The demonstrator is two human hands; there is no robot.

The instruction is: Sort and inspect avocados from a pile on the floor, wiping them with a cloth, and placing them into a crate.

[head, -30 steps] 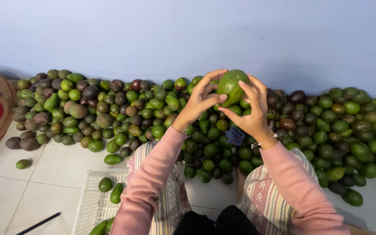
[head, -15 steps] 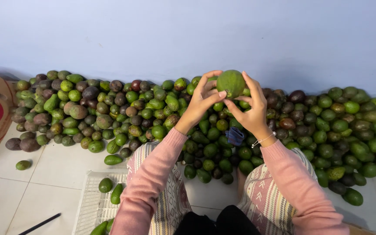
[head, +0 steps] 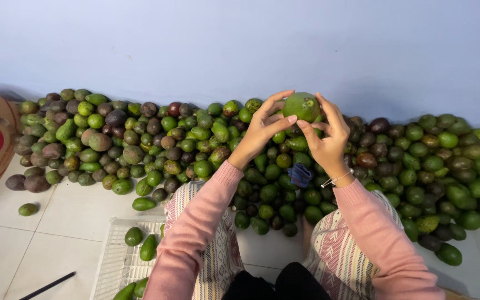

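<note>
Here I hold 1 round green avocado up in front of the wall, my left hand and right hand both closed on it with fingertips. Below, the avocado pile runs along the floor's far edge; a white crate sits near my left knee.
</note>
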